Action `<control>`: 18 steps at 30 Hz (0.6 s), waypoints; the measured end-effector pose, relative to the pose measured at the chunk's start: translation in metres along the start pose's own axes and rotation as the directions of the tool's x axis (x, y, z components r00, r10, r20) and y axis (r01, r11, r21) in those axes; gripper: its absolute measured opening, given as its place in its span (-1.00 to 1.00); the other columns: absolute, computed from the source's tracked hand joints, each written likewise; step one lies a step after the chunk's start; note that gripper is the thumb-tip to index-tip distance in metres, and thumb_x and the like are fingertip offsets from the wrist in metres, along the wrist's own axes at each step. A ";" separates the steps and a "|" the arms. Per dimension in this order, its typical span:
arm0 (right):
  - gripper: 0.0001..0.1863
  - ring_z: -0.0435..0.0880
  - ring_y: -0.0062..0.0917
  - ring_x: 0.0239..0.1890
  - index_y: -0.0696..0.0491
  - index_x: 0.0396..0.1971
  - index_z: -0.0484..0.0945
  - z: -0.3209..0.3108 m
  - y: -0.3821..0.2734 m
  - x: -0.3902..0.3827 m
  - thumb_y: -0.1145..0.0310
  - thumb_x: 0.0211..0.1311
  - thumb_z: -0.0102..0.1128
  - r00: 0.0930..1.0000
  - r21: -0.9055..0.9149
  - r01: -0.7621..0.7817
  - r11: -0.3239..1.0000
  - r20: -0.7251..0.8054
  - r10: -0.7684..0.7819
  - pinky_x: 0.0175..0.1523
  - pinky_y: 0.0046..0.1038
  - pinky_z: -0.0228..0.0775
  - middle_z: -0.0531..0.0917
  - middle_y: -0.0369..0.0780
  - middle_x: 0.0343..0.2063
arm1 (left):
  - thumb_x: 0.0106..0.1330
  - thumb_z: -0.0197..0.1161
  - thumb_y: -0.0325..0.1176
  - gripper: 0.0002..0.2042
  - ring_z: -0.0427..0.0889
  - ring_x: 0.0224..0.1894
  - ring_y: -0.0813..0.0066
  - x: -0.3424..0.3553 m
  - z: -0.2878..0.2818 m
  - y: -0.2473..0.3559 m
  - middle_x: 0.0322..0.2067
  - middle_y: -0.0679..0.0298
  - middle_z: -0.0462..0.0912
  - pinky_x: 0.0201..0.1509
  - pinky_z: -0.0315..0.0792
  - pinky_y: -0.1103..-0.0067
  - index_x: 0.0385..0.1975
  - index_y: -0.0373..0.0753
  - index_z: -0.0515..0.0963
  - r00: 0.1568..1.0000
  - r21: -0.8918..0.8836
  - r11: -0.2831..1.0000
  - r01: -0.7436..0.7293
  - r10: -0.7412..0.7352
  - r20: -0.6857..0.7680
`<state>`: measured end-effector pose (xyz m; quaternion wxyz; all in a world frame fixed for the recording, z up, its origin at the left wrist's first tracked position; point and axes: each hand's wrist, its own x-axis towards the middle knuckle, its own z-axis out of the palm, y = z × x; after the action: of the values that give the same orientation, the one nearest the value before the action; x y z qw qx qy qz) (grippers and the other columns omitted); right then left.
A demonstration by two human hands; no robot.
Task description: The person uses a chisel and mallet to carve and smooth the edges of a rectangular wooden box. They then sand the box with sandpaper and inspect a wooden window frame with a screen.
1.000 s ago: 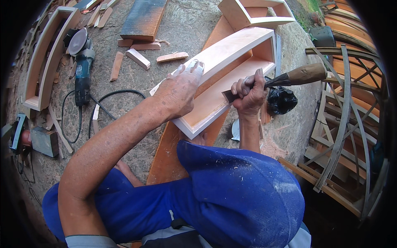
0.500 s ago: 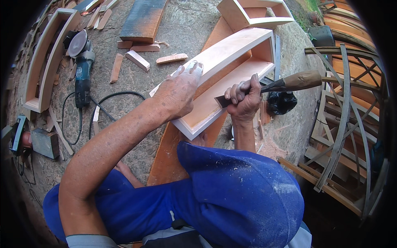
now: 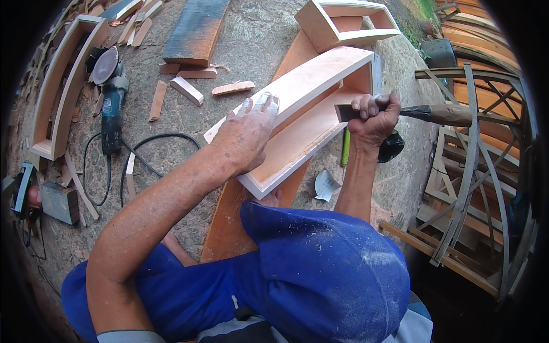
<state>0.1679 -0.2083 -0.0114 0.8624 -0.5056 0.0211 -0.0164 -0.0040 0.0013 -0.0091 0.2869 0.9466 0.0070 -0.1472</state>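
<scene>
A long, pale wooden box frame [image 3: 329, 68] lies tilted across an orange-brown board [image 3: 220, 231], over my knees in blue trousers. My left hand [image 3: 243, 131] grips the frame's upper side, the fingers pressed over its top face. My right hand [image 3: 374, 117] is closed round the steel of a chisel [image 3: 449, 114], near the blade. The blade points left, at the frame's right-hand rim; I cannot tell whether it touches. The wooden handle sticks out to the right. Rough, yellowish marks run along the frame's lower inner edge.
A second box frame [image 3: 349, 39] lies behind, and another [image 3: 48, 143] stands far left. An angle grinder [image 3: 112, 108] with its black cord rests beside it. Scattered offcuts [image 3: 187, 90], a dark plank [image 3: 197, 31], a torn paper piece [image 3: 326, 186] and a black bag [image 3: 390, 147] lie around.
My right hand has moved the chisel right and slightly up, away from the lower inner edge of the frame. The paper piece and a green stick have come into view. My left hand keeps its hold.
</scene>
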 end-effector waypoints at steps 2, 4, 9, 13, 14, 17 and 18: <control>-0.55 0.19 -0.62 -0.82 -0.03 -0.60 0.34 -0.007 -0.001 -0.019 0.06 0.49 0.10 0.995 -0.074 -0.019 0.997 0.097 0.026 -0.57 -0.38 0.34 0.20 -0.37 -0.83 | 0.24 0.20 -0.61 -0.22 0.23 0.49 -0.26 0.004 0.001 -0.003 0.39 -0.25 0.32 0.50 0.26 -0.06 0.50 -0.48 0.04 1.000 -0.002 1.000 -0.006 0.006 -0.019; -0.53 0.20 -0.60 -0.84 -0.02 -0.61 0.36 -0.011 0.010 -0.037 0.05 0.50 0.10 0.992 -0.114 -0.082 0.990 0.085 0.092 -0.60 -0.38 0.34 0.21 -0.35 -0.83 | 0.25 0.20 -0.60 -0.22 0.23 0.49 -0.27 0.003 0.003 -0.006 0.39 -0.26 0.32 0.51 0.25 -0.04 0.50 -0.48 0.04 1.000 -0.017 1.000 0.015 -0.015 -0.005; -0.54 0.19 -0.59 -0.85 0.00 -0.60 0.38 -0.017 0.037 -0.059 0.08 0.51 0.09 0.984 -0.091 -0.173 0.981 0.021 0.176 -0.62 -0.40 0.31 0.22 -0.34 -0.84 | 0.16 0.09 -0.67 -0.25 0.30 0.46 -0.17 0.003 0.009 -0.011 0.38 -0.30 0.30 0.56 0.26 0.24 0.45 -0.53 0.10 0.998 -0.034 0.999 -0.017 0.015 -0.061; -0.55 0.18 -0.60 -0.85 -0.01 -0.61 0.37 -0.016 0.036 -0.047 0.09 0.50 0.10 0.970 -0.152 -0.241 0.958 -0.021 0.241 -0.64 -0.41 0.28 0.21 -0.35 -0.84 | 0.15 0.09 -0.67 -0.24 0.34 0.44 -0.17 0.003 0.006 -0.010 0.37 -0.30 0.31 0.52 0.32 0.24 0.46 -0.50 0.11 0.999 -0.005 1.000 -0.004 0.003 -0.052; -0.55 0.18 -0.60 -0.85 -0.01 -0.61 0.36 -0.015 0.032 -0.042 0.09 0.50 0.10 0.982 -0.166 -0.173 0.971 0.048 0.183 -0.64 -0.41 0.27 0.21 -0.35 -0.84 | 0.14 0.09 -0.67 -0.24 0.34 0.43 -0.17 0.004 0.005 -0.010 0.37 -0.30 0.31 0.51 0.33 0.24 0.46 -0.50 0.11 0.999 -0.033 0.999 0.002 -0.004 -0.050; -0.56 0.19 -0.61 -0.84 -0.01 -0.60 0.34 -0.013 0.022 -0.013 0.09 0.49 0.10 0.993 -0.207 -0.114 0.972 0.010 0.119 -0.64 -0.43 0.26 0.21 -0.35 -0.84 | 0.18 0.10 -0.65 -0.24 0.31 0.45 -0.19 0.004 0.000 -0.009 0.37 -0.30 0.31 0.51 0.31 0.17 0.48 -0.48 0.09 1.000 -0.070 0.997 0.025 -0.025 0.003; -0.56 0.20 -0.61 -0.84 0.00 -0.60 0.34 -0.012 0.019 -0.004 0.09 0.48 0.11 0.998 -0.211 -0.040 0.977 0.038 0.049 -0.63 -0.42 0.28 0.22 -0.35 -0.84 | 0.22 0.12 -0.63 -0.24 0.26 0.48 -0.22 0.004 -0.001 -0.009 0.38 -0.29 0.32 0.53 0.26 0.11 0.49 -0.48 0.06 0.999 -0.086 0.996 0.035 -0.033 0.025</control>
<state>0.1635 -0.2095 -0.0344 0.8045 -0.5935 0.0153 0.0162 -0.0007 0.0090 -0.0147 0.3251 0.9311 0.0262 -0.1630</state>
